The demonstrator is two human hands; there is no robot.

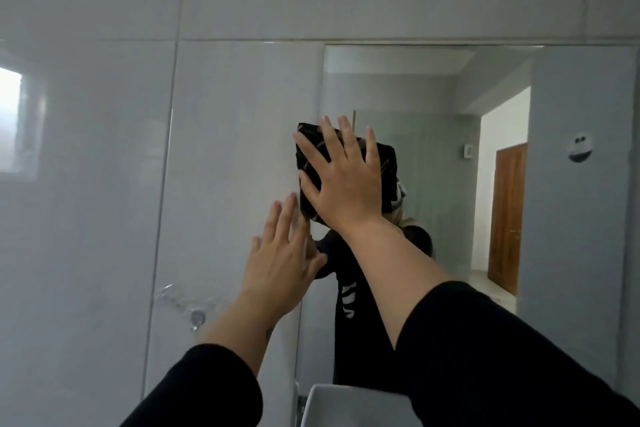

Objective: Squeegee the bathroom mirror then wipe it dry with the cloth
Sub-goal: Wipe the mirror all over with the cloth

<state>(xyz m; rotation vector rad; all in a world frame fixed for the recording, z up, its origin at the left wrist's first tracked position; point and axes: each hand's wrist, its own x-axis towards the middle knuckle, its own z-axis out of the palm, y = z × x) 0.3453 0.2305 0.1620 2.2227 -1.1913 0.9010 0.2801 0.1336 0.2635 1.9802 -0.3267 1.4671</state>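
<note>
The mirror hangs on the white tiled wall, its left edge running down the middle of the view. My right hand lies flat with fingers spread, pressing a dark folded cloth with thin light stripes against the glass at the mirror's left edge. My left hand is lower and to the left, fingers apart, resting flat on the wall tile beside the mirror's edge and holding nothing. No squeegee is in view. Both arms wear black sleeves.
A white basin shows at the bottom centre under my right arm. A metal wall fitting sits low on the tile to the left. The mirror reflects a wooden door and a smiley sticker.
</note>
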